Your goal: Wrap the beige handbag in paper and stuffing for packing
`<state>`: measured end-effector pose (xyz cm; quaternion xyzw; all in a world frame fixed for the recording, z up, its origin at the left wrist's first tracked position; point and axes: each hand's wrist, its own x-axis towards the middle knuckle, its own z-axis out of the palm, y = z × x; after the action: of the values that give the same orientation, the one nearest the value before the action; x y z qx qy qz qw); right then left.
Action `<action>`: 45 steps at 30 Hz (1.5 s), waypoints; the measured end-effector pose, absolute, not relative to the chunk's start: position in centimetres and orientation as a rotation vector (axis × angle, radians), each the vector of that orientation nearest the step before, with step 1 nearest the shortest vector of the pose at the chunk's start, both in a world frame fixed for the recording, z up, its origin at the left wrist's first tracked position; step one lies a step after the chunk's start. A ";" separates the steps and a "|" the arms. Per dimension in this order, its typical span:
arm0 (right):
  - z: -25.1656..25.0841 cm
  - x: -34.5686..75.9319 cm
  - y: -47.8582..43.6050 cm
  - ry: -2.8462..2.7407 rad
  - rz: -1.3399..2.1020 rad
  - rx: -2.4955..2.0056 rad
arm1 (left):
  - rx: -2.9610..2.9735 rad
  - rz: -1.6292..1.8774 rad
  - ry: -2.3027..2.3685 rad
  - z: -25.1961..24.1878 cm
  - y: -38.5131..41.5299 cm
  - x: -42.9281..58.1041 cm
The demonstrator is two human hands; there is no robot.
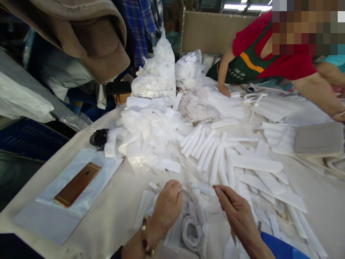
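My left hand (pixel 168 203), with a beaded bracelet at the wrist, is closed at the near edge of the table, its fingertips curled against whitish material. What it grips is hidden. My right hand (pixel 237 212) is apart from it on the right, thumb and forefinger pinched together. Whatever is in that pinch is too small to name. A narrow pointed piece (pixel 233 235) shows below the right palm. Between and below my hands lies a coiled white band (pixel 192 233) among clear and white pieces. Several white folded strips (pixel 215 153) fan out beyond my right hand.
A gold phone (pixel 78 185) rests on white sheets at left, near a black roll (pixel 99 139). Crumpled white film (pixel 151 133) and full plastic bags (pixel 156 72) stand farther back. Across the table a person in a red shirt (pixel 293 64) leans over white pieces. Grey block at right (pixel 319 138).
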<state>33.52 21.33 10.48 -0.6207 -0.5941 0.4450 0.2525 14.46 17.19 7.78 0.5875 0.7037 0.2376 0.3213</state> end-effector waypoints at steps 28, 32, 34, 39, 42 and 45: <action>2.8 32.6 20.9 -1.689 1.471 -1.717 | 1.955 0.187 1.396 5.1 21.7 12.6; 1.6 32.1 21.6 -1.706 1.529 -1.660 | 1.894 0.264 1.399 5.2 22.2 11.9; 1.4 31.9 22.2 -1.717 1.545 -1.651 | 1.859 0.320 1.419 5.1 22.2 11.6; 1.8 30.8 24.3 -1.778 1.728 -1.475 | 1.764 0.493 1.463 5.3 21.4 11.9; 2.6 29.7 25.3 -1.829 2.033 -1.213 | 1.763 0.554 1.422 6.1 20.8 12.2; 3.3 28.9 25.7 -1.813 2.299 -1.039 | 1.802 0.600 1.461 7.2 19.5 12.5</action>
<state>28.88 25.71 3.28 -0.3344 -0.5835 0.7399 0.0176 12.46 19.48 7.17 0.7003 0.5680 0.2333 0.3640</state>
